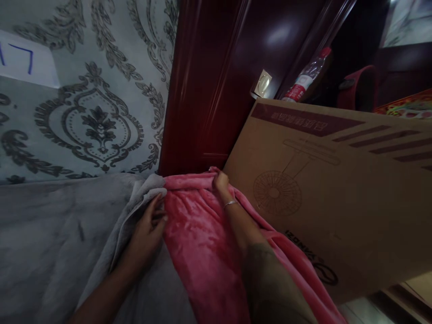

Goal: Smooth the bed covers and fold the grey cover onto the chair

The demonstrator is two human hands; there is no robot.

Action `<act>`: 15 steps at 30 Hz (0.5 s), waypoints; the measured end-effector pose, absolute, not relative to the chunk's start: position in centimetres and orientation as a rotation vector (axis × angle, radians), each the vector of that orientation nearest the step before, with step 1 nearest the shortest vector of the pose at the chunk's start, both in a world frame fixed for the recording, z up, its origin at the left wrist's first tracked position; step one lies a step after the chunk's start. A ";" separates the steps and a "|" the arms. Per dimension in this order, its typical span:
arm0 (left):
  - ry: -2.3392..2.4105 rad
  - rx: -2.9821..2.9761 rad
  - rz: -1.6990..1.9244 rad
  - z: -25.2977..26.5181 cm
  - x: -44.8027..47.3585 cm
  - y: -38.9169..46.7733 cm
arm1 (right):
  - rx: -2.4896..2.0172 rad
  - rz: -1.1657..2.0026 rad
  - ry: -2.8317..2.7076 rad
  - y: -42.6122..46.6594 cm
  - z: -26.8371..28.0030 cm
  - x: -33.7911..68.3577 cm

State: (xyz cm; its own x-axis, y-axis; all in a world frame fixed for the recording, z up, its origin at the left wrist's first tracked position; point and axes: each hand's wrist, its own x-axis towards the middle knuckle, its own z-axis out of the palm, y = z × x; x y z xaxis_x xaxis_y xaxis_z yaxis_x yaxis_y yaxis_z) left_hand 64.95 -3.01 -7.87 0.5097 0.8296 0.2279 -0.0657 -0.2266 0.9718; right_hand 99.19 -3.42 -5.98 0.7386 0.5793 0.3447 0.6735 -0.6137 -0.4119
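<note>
A pink plush blanket (199, 238) runs up the middle of the view, its far edge folded over. At its far right corner my right hand (221, 182) is closed around the fabric, with a thin bracelet on the wrist. My left hand (150, 225) lies at the border between the pink blanket and a grey plush cover (60, 243). Its fingers are apart, and the fingertips touch the folded grey edge without a visible grip.
To the right stands a large cardboard box (324, 180) with a fan drawing. Behind it leans a plastic bottle (302, 85) with a red cap. A dark red wooden panel (205, 90) rises beyond the blanket, beside patterned wallpaper (101, 117) bearing a paper label (29, 60).
</note>
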 end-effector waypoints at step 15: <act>0.693 1.636 0.986 -8.8 64.8 -2.9 | -2.606 -0.114 -1.032 -1.1 -9.2 100.0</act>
State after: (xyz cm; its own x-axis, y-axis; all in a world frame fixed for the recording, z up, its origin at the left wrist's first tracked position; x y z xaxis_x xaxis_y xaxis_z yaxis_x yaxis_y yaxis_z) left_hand 64.85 -2.87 -8.79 0.4916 0.8315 0.2586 -0.0376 -0.2765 0.9603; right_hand 99.99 -1.06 -9.24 0.7339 0.6507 0.1947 0.6775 -0.6811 -0.2776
